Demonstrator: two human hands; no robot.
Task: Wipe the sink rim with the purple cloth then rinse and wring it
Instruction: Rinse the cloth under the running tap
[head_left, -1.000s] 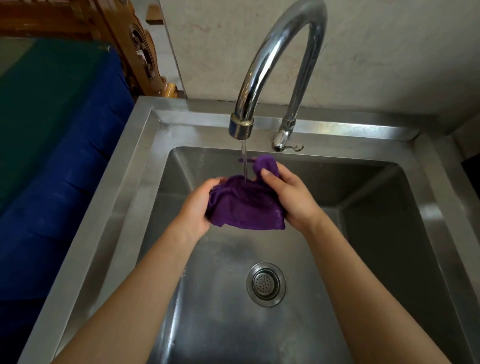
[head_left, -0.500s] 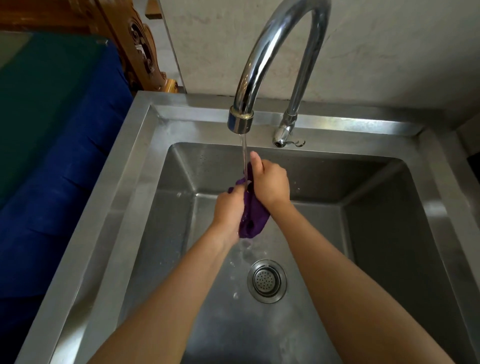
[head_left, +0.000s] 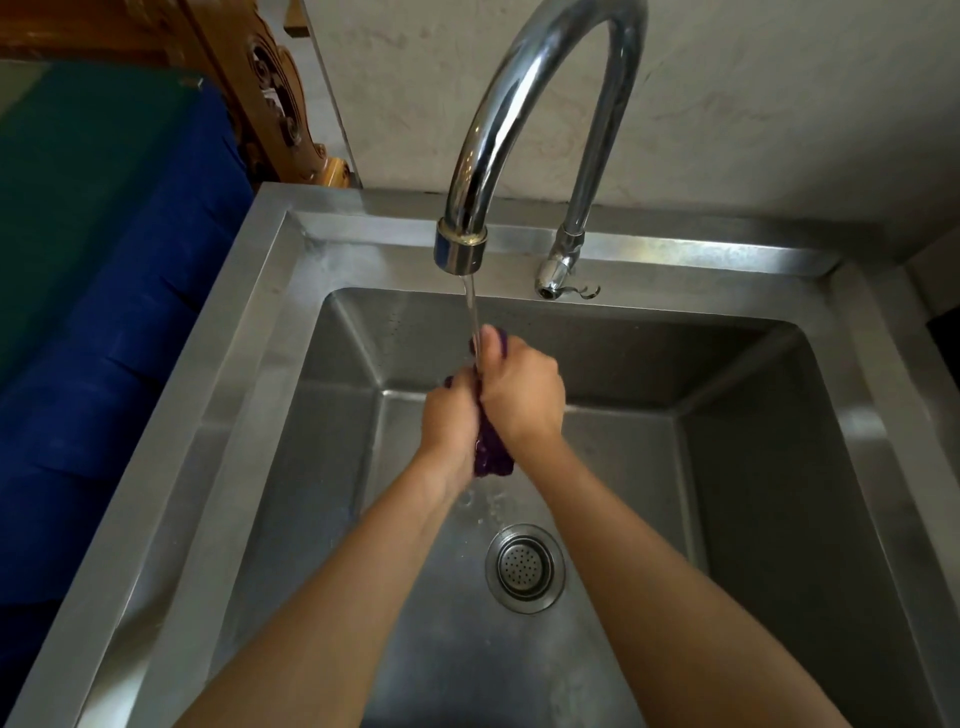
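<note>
Head view: my left hand (head_left: 449, 415) and right hand (head_left: 522, 395) clenched together on cloth (head_left: 491, 457) under tap (head_left: 460, 249). Risk: running stream re-soaks cloth, splashes over rim (head_left: 249, 332).

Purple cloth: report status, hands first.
Left hand and right hand both clenched on purple cloth, bunched under the running faucet. Water dripping toward the drain. Nothing in the way.

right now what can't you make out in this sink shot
Head view only:
- Most of the purple cloth: squeezed between the left hand and right hand, so its folds are hidden.
- Faucet: top of the arch cut off by the upper edge.
- Faucet handle position: too small to read.
- Sink: near rim cut off by the lower edge.
</note>
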